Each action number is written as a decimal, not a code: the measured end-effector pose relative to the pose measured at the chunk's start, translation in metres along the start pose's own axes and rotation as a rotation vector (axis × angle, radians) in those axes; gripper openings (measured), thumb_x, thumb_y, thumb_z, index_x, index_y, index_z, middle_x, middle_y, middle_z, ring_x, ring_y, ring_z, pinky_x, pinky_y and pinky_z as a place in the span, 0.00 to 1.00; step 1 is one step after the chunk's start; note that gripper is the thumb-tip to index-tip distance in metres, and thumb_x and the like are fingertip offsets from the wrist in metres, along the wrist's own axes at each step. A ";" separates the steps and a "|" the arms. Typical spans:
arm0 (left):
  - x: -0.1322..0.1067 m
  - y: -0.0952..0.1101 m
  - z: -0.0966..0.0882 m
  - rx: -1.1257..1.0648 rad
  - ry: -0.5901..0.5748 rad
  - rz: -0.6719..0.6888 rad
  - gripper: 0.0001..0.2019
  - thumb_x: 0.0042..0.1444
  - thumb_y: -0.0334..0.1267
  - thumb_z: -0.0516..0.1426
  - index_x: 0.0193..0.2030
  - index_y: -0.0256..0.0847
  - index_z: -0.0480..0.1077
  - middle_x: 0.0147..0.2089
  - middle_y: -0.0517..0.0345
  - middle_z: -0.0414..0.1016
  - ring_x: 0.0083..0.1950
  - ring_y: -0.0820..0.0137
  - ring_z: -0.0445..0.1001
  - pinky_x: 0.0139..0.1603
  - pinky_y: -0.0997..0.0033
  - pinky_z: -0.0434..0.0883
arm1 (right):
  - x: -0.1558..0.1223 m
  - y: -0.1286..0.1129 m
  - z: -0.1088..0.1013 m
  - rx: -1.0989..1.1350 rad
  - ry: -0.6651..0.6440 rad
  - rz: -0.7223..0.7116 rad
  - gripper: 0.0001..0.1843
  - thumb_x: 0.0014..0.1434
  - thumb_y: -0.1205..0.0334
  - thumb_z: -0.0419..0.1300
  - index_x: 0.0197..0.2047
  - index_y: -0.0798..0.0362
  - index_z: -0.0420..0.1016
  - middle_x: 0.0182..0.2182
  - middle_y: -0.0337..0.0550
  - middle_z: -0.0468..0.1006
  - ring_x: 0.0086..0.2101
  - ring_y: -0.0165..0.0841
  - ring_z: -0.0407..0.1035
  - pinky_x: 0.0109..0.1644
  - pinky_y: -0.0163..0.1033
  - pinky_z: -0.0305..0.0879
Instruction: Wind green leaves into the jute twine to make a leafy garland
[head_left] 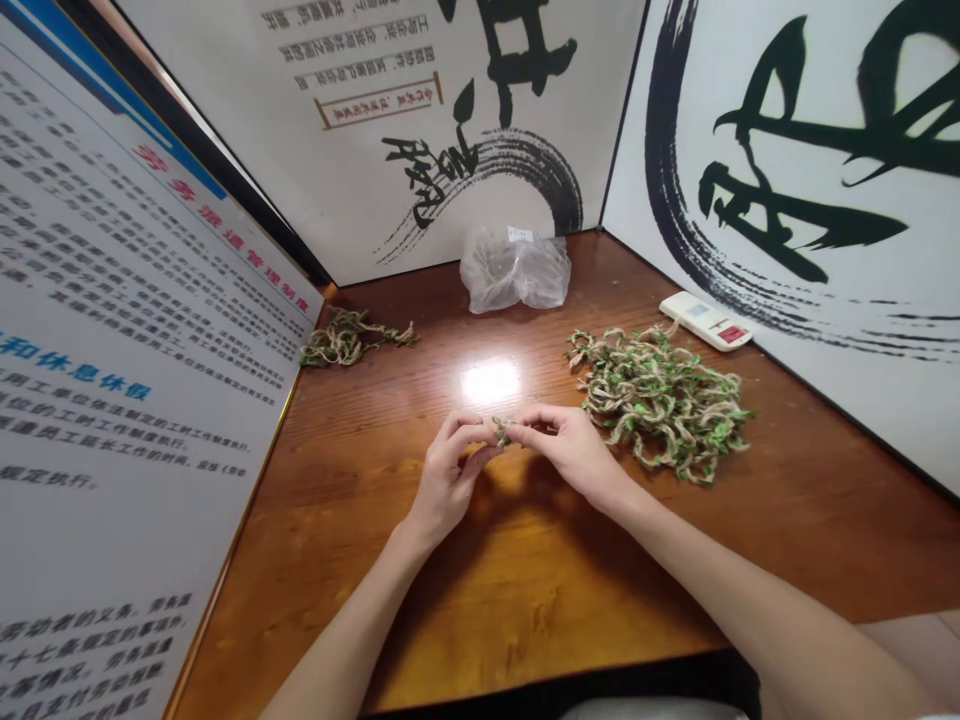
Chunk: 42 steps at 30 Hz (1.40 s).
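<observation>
Currently, a short piece of leafy twine (pixel 500 431) is pinched between the fingertips of the left hand (pixel 450 470) and the right hand (pixel 574 445). Both hands are closed on it, and it is held just above the middle of the surface (pixel 525 580). A large heap (pixel 664 400) of the same twine lies just beside the right hand; a small heap (pixel 349 338) lies well apart at the rear left. A plastic bag (pixel 514 268) and a remote control (pixel 706 320) are placed at the rear. The grip is judged slight: if the pinch is relaxed or the pull is uneven, the piece may be dropped, frayed or stripped of leaves. If the right wrist is swung outward, the large heap may be scattered.
</observation>
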<state>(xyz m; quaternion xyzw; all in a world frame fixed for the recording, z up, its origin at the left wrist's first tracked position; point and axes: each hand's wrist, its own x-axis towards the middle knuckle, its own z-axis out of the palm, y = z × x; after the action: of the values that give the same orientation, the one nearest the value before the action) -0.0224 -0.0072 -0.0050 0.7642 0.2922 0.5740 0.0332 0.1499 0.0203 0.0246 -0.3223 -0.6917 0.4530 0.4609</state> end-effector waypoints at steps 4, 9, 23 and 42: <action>-0.001 0.002 -0.001 0.064 0.005 0.082 0.06 0.60 0.26 0.55 0.39 0.41 0.68 0.37 0.59 0.65 0.39 0.77 0.68 0.41 0.79 0.67 | 0.001 -0.001 0.002 0.162 -0.001 0.189 0.24 0.48 0.42 0.64 0.30 0.57 0.74 0.26 0.40 0.73 0.23 0.25 0.59 0.26 0.32 0.51; -0.005 0.006 0.004 0.042 0.019 -0.134 0.08 0.56 0.33 0.60 0.41 0.39 0.66 0.40 0.55 0.71 0.43 0.72 0.72 0.46 0.73 0.70 | -0.002 -0.002 0.003 -0.064 0.094 -0.065 0.16 0.54 0.49 0.62 0.30 0.56 0.74 0.27 0.40 0.74 0.28 0.28 0.64 0.32 0.33 0.59; -0.006 0.006 0.006 -0.218 0.053 -0.521 0.09 0.53 0.40 0.63 0.38 0.38 0.71 0.37 0.58 0.74 0.37 0.74 0.73 0.41 0.77 0.71 | -0.006 -0.003 0.003 -0.369 0.134 -0.193 0.08 0.56 0.59 0.64 0.30 0.55 0.79 0.25 0.39 0.77 0.24 0.28 0.67 0.32 0.33 0.61; 0.002 0.009 -0.005 -0.247 0.132 -0.544 0.09 0.53 0.37 0.60 0.40 0.37 0.70 0.37 0.56 0.75 0.37 0.72 0.75 0.40 0.75 0.72 | -0.002 -0.003 0.000 -0.309 0.029 -0.108 0.10 0.58 0.58 0.61 0.31 0.56 0.78 0.22 0.38 0.76 0.23 0.28 0.68 0.30 0.32 0.59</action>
<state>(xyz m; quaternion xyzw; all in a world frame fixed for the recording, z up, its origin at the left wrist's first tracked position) -0.0234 -0.0148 0.0020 0.6089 0.4155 0.6239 0.2595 0.1507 0.0171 0.0262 -0.3583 -0.7628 0.3110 0.4393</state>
